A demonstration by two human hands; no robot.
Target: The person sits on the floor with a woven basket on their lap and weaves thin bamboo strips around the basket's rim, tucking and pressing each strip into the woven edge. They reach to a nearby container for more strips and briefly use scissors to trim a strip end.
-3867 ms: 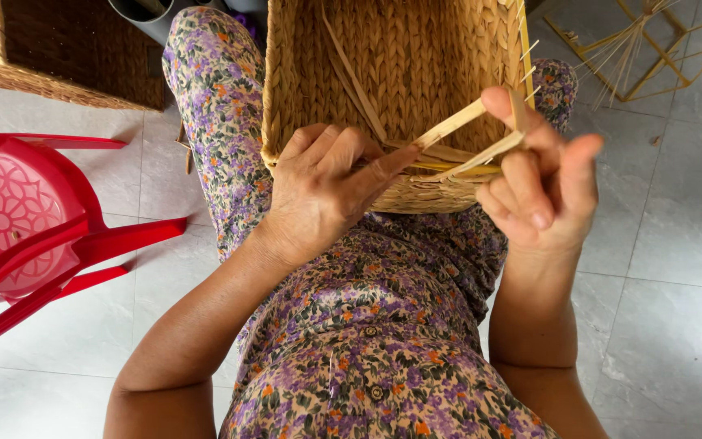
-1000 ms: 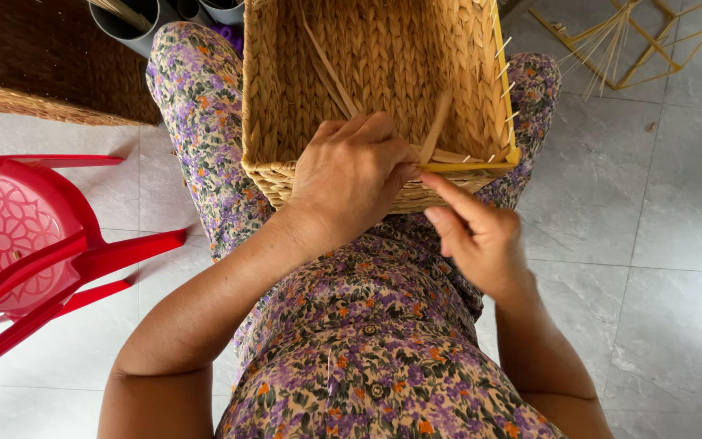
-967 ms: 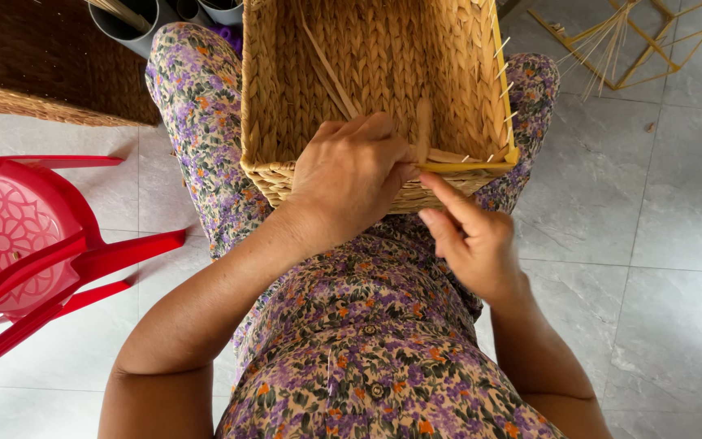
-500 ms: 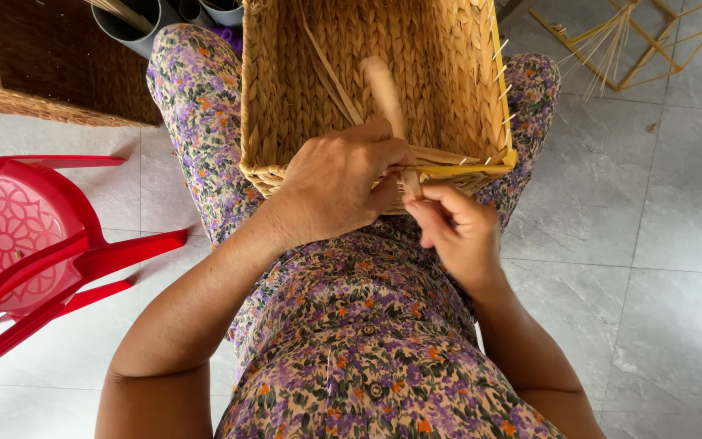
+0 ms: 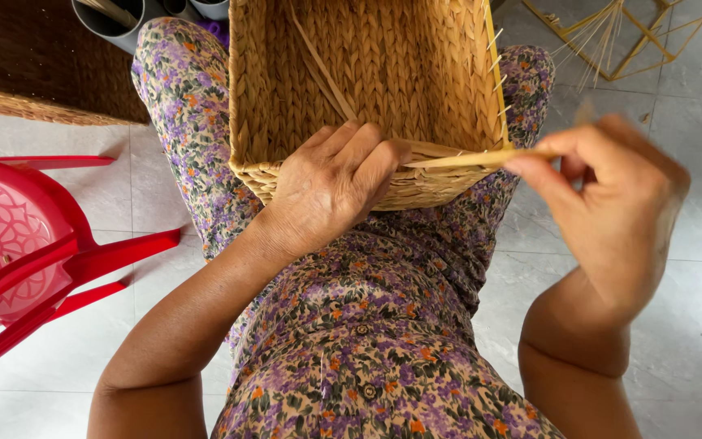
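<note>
Two hands work at one woven basket [image 5: 367, 73] resting on your lap. Your left hand [image 5: 331, 183] lies on the near rim, fingers [image 5: 367, 154] curled together over the weave — pressing it down. Your right hand [image 5: 611, 195] sits off the basket's right corner, fingers [image 5: 542, 175] pinched on a flat straw strand [image 5: 469, 159] stretched taut between both hands. Left of your arm stands a red plastic chair [image 5: 34, 252].
</note>
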